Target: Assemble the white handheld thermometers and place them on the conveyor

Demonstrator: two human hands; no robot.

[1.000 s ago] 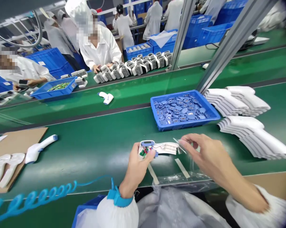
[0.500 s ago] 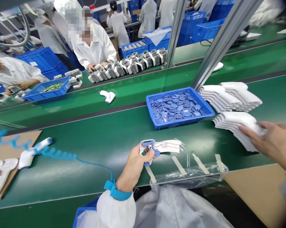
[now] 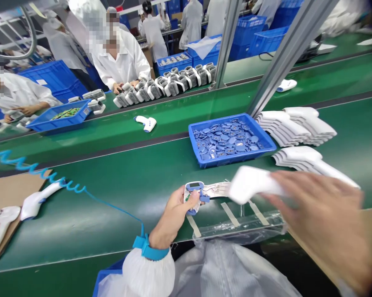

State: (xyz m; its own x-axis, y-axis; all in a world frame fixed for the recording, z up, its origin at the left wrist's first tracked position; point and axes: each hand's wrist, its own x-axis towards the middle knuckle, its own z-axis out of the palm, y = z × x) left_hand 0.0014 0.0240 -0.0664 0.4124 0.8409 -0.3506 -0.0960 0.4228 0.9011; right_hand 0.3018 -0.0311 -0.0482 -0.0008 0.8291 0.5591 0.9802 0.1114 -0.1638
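From the head camera, I see my left hand [image 3: 173,216] closed around an open thermometer-shaped housing [image 3: 192,197], with blue parts and a small green circuit board showing inside. My right hand [image 3: 319,218] is curled over a white plastic shell [image 3: 254,185], holding it above the green counter [image 3: 118,194] just right of the housing; they look apart, though I can't be sure. I judge the step in hand to be pairing shell and housing, so the next move calls for lining up their edges. Beyond lie a blue tray [image 3: 201,159] of small blue parts and stacked white shells [image 3: 297,156]. I can read no brand or writing.
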